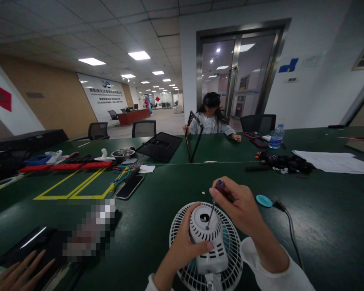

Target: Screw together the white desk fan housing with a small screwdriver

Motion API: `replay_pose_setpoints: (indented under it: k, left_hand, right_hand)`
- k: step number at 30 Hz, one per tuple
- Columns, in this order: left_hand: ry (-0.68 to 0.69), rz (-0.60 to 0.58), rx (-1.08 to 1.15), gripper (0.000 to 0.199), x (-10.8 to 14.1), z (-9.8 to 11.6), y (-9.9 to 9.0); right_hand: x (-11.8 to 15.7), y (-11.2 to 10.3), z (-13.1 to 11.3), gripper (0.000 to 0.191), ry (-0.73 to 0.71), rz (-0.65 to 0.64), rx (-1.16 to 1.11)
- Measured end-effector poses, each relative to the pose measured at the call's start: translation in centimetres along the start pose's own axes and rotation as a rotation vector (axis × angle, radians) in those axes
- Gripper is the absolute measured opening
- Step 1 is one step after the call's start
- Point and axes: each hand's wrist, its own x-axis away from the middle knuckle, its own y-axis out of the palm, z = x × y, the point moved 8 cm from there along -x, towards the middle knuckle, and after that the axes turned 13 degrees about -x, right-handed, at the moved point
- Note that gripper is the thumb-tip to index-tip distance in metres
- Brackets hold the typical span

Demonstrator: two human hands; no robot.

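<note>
Gripping a purple-handled screwdriver (pixel 220 185) in our right hand (pixel 238 204), we hold its tip to the back of a white fan (pixel 210 262) that our left hand (pixel 183 238) clasps on a green table (pixel 145 238).

Directly before us, the fan lies grille-down, our left thumb and fingers closed around its motor housing, beside whose dark round opening the slanted screwdriver ends; whether it sits in a screw, we cannot tell. Right of the fan, a blue disc (pixel 263 201) lies just beside a plug (pixel 279 205) on a dark cord (pixel 292 228); farther left, a phone (pixel 130 186) rests near coloured wires (pixel 123 173). Across from us sits a co-worker (pixel 210 121), one hand at a black frame (pixel 197 143); at lower left, another person's hand (pixel 24 273) spreads its fingers.
</note>
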Motion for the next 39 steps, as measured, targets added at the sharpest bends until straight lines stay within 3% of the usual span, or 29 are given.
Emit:
replay_pose_setpoints:
  k: [15, 22, 29, 39]
  left_hand:
    - [-0.008, 0.020, -0.026, 0.083, 0.0, 0.2, -0.1]
    - [0.007, 0.014, -0.007, 0.081, 0.0, 0.4, -0.1]
    - [0.003, 0.005, 0.007, 0.079, 0.0, 0.2, -0.1]
    - [0.024, 0.017, 0.023, 0.078, 0.0, 0.3, -0.1]
  right_hand:
    - [0.1, 0.8, 0.4, 0.019, 0.016, -0.075, -0.022]
    - [0.5, 0.7, -1.2, 0.017, -0.137, -0.197, 0.002]
    - [1.0, 1.0, -1.6, 0.017, -0.165, -0.254, 0.032]
    - [0.7, 0.8, -1.5, 0.017, -0.169, -0.202, 0.048]
